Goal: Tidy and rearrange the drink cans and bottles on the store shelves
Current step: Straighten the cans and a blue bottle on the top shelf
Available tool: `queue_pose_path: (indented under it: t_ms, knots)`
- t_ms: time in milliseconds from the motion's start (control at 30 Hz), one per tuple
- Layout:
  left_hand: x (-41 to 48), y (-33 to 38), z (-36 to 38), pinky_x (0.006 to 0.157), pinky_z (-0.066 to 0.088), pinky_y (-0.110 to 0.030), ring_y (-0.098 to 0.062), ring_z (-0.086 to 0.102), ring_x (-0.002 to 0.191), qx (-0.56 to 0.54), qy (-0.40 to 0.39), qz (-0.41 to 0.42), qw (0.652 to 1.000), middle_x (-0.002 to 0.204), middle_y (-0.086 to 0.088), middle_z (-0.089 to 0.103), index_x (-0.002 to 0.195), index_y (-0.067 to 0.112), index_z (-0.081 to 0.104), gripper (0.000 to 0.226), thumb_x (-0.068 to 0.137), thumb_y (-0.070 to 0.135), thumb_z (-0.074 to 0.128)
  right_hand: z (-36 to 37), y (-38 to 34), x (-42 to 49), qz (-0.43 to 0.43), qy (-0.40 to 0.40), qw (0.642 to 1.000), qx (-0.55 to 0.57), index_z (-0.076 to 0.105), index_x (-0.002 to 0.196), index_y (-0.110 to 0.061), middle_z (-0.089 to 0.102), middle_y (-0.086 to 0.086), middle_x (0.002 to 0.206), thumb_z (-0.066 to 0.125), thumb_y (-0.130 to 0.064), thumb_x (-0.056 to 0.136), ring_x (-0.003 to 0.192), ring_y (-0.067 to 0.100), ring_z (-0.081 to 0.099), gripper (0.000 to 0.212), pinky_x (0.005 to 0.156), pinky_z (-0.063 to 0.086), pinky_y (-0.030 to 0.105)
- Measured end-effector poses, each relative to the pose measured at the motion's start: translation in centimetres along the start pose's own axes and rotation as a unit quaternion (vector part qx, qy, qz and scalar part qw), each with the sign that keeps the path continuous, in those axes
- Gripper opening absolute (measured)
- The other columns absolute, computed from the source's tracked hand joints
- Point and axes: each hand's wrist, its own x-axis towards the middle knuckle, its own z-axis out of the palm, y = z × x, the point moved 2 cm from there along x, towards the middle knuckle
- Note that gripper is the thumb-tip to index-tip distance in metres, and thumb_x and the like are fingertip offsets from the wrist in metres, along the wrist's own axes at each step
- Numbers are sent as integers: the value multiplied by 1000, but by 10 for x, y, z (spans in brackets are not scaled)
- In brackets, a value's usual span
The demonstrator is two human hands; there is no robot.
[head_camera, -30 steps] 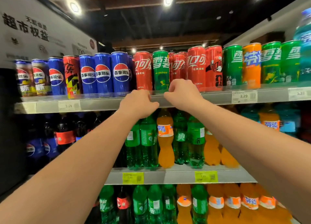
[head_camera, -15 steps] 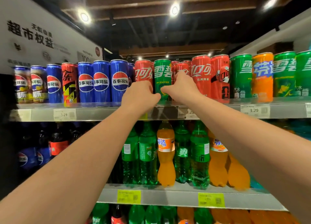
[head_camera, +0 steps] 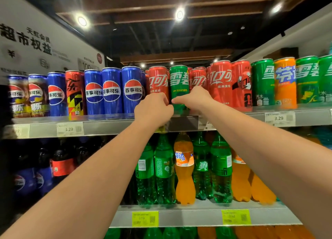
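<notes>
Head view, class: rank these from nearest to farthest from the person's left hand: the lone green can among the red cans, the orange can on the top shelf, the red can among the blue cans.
1. Lone green can: just right of the left hand.
2. Red can among the blue cans: well to the left.
3. Orange can: far right.

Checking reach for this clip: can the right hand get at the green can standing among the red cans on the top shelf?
Probably yes. The right hand is already at the green can, fingertips against its lower right side. The can stands at the shelf's front edge with nothing before it. Red cans flank it closely, leaving little side room.
</notes>
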Motion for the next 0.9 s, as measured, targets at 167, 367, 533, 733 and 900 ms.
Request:
queue_pose_path:
  t_ms: [167, 367, 533, 733, 900]
  knots:
    - [3, -4, 2, 75, 42, -34, -23, 56, 102, -4, 0, -2, 1000, 113, -1, 61, 107, 24, 61, 26, 85, 37, 53, 0, -1, 8, 21, 13, 999, 22, 52, 122, -8, 60, 5, 113, 78, -39, 74, 100, 22, 58, 62, 78, 48, 32]
    - [2, -5, 0, 74, 39, -33, -21, 55, 102, -8, 3, 4, 1000, 115, 0, 61, 111, 24, 60, 27, 88, 34, 51, 9, 0, 17, 29, -2, 999, 25, 48, 127, -8, 59, 7, 119, 81, -36, 71, 105, 24, 57, 70, 77, 48, 33]
    - [1, -9, -1, 73, 37, -33, -17, 49, 94, -18, 5, 3, 1000, 115, 0, 59, 111, 23, 58, 25, 89, 30, 51, 12, 1, 23, 35, -2, 999, 35, 47, 127, -9, 58, 8, 120, 83, -34, 70, 104, 23, 55, 72, 76, 45, 32]
    - [1, -12, -1, 78, 41, -36, -21, 53, 108, -24, 7, -2, 1000, 122, -1, 57, 116, 21, 57, 27, 90, 28, 51, 16, 4, 28, 37, 1, 999, 32, 47, 127, -9, 58, 7, 118, 82, -34, 71, 100, 22, 54, 71, 74, 45, 32]
    - [1, -14, 2, 75, 38, -32, -20, 53, 107, -24, 14, -2, 1000, 121, 0, 58, 114, 21, 57, 27, 89, 32, 52, 17, 6, 31, 38, 6, 998, 45, 50, 122, -11, 59, 6, 114, 82, -34, 70, 102, 22, 57, 65, 75, 47, 32]
